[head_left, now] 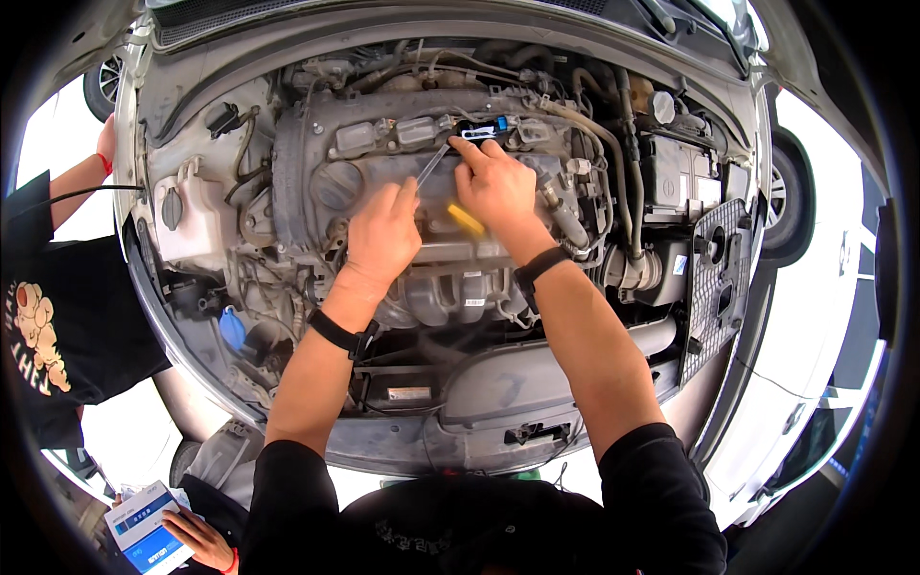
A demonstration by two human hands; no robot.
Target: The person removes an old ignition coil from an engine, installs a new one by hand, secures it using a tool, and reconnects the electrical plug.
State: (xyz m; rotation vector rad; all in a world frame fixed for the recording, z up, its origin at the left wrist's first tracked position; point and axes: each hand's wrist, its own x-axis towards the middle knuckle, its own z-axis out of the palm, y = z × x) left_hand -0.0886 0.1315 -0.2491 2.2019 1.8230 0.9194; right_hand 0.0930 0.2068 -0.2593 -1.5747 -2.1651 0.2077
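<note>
My left hand [383, 235] is closed around a slim metal rod tool [433, 165], which slants up and right to the row of ignition coils. My right hand [495, 187] has its fingers bent, the index fingertip at the rod's far end; whatever it pinches there is hidden. Just beyond that fingertip sits a black ignition coil [476, 127] with a pale label and a blue connector [501, 124]. Greyer, dusty coils stand beside it, one at the left end [356, 140] and another nearer [416, 130]. A blurred yellow piece [467, 220] shows between my hands; its kind is unclear.
The engine's oil filler cap [336, 184] lies left of my hands. A battery [678, 177] and hoses flank the right side, a pale reservoir [189, 216] the left. Another person's hand [196, 539] holds a blue-and-white box [146, 527] at the lower left.
</note>
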